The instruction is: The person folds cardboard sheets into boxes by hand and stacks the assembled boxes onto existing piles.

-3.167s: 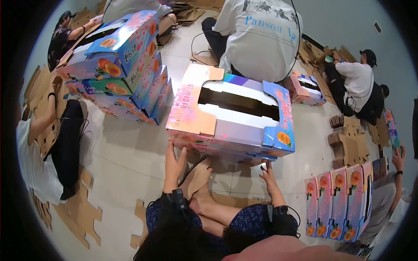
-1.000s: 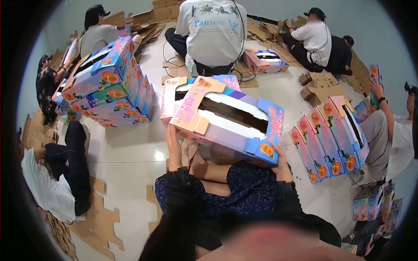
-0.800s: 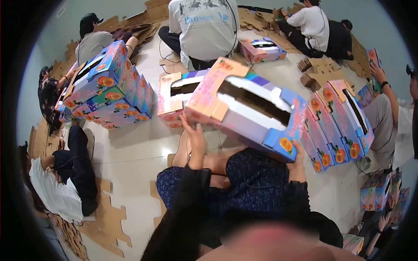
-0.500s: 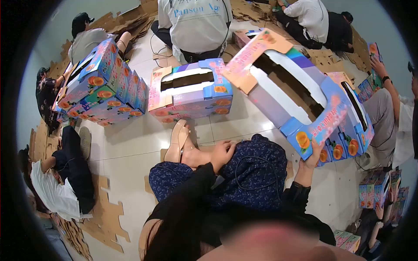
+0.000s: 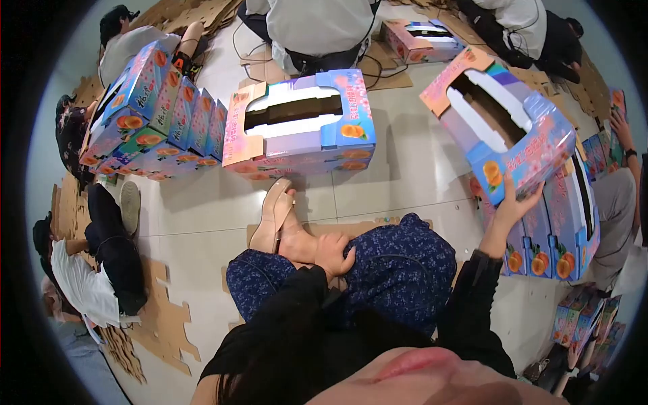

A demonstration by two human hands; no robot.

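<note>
My right hand (image 5: 516,208) grips the near corner of a tilted fruit carton (image 5: 548,143), its fingers spread along the lower edge. This carton is blue, pink and orange, printed with orange fruit, and has a long opening in its top face. Just below and behind it stands a row of similar cartons (image 5: 536,229), partly covered by the held one. My left hand (image 5: 332,253) rests on my lower leg beside the dark blue patterned skirt (image 5: 405,277), holding nothing, with its thumb apart from the fingers.
Ahead of my sandal (image 5: 271,219) sits another fruit carton (image 5: 297,145) on the tiled floor. To its left is a stack of cartons (image 5: 148,128). A further carton (image 5: 422,42) lies at the back. Cardboard sheets (image 5: 162,317) and several seated people surround me.
The held carton has moved right and away from me, over the row of cartons. My left hand has slid slightly left and down along my leg. The view has shifted somewhat.
</note>
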